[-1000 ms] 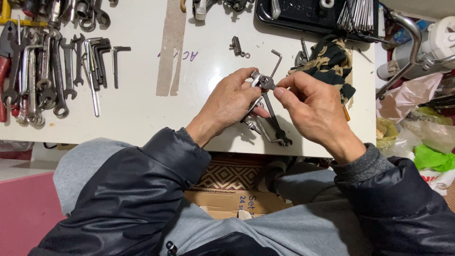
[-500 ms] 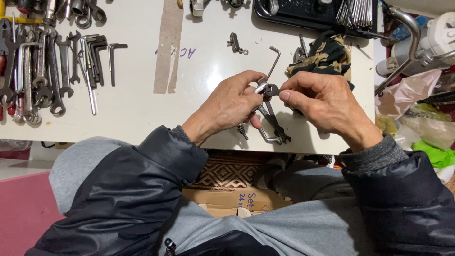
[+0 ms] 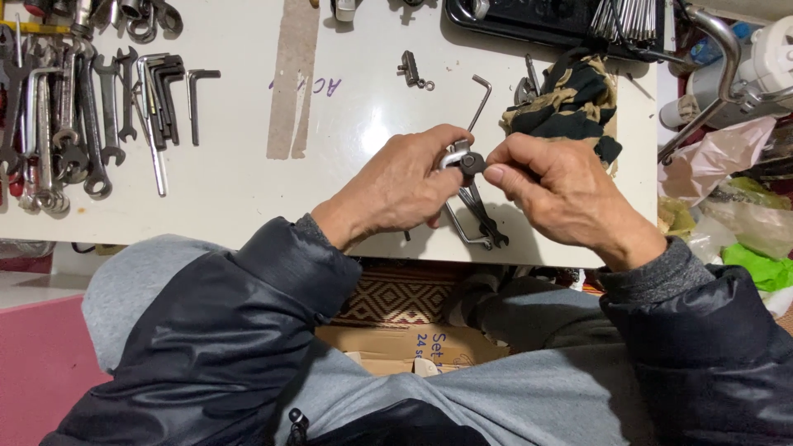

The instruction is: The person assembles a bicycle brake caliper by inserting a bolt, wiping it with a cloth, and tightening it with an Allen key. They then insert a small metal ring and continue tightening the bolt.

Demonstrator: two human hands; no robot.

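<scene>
Between the two hands, just above the near edge of the white counter (image 3: 248,190), sits a small metal part (image 3: 462,159) with a silvery curved piece and a dark round knob. The left hand (image 3: 405,186) is curled around its silvery side, fingers closed on it, while the right hand (image 3: 562,194) pinches the dark knob between thumb and forefinger. Just below the hands, dark slim tools (image 3: 483,221) lie on the counter, partly hidden by the fingers; they may be pliers or keys, but the view is too cluttered to tell. Just beyond the hands a bent hex key (image 3: 479,99) lies on the counter, and beside the right hand, farther out, is a black and tan patterned cloth (image 3: 574,103). Well off to the left of the left hand, a row of wrenches (image 3: 74,124) and dark hex keys (image 3: 169,91) is laid out.
</scene>
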